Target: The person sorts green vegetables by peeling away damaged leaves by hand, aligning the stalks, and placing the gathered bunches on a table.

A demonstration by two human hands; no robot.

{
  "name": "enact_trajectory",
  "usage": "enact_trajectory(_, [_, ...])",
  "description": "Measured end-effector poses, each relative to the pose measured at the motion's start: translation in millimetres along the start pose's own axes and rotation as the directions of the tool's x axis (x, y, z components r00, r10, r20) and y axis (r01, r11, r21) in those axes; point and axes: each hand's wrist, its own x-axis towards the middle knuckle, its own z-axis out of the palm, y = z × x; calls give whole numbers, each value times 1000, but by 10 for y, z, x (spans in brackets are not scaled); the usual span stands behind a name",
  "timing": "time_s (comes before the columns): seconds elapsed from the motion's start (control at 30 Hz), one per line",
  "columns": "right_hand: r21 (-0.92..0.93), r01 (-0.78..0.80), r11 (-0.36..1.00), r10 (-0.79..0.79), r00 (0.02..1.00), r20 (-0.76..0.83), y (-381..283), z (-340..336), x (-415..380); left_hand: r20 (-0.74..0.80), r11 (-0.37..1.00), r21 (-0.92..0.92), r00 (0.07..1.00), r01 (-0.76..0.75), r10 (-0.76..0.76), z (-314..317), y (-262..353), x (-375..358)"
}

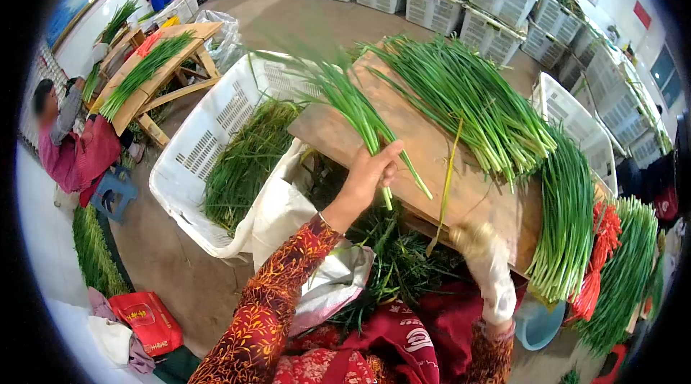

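Note:
My left hand (368,177) is closed around a small bunch of chives (353,100), raised above the wooden board (327,121). Their leafy tips point up and away, and a few pale stem ends stick out below my fingers. My right hand (484,251) wears a whitish glove and is near the board's front edge; motion smears its fingers. Just left of it, a yellow strip (448,179) hangs over the edge. A large pile of chives (468,103) lies across the board's far side, with a thick bundle (568,211) at its right end.
Left of the board stands a white crate (186,200) with loose greens. Red ties (599,254) lie between bundles at right, above a blue bucket (540,323). A seated person (75,143) is beside another board (162,67). Stacked crates (439,10) line the back.

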Motion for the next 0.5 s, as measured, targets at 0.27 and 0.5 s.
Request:
enact_trajectory(0.27, [328, 82, 941, 0, 971, -241, -145, 358, 684, 42, 994, -8, 993, 112, -111, 206, -161, -72])
enact_trajectory(0.5, [522, 30, 853, 71, 982, -172, -46, 506, 627, 107, 921, -153, 933, 357, -344, 34, -460, -80])
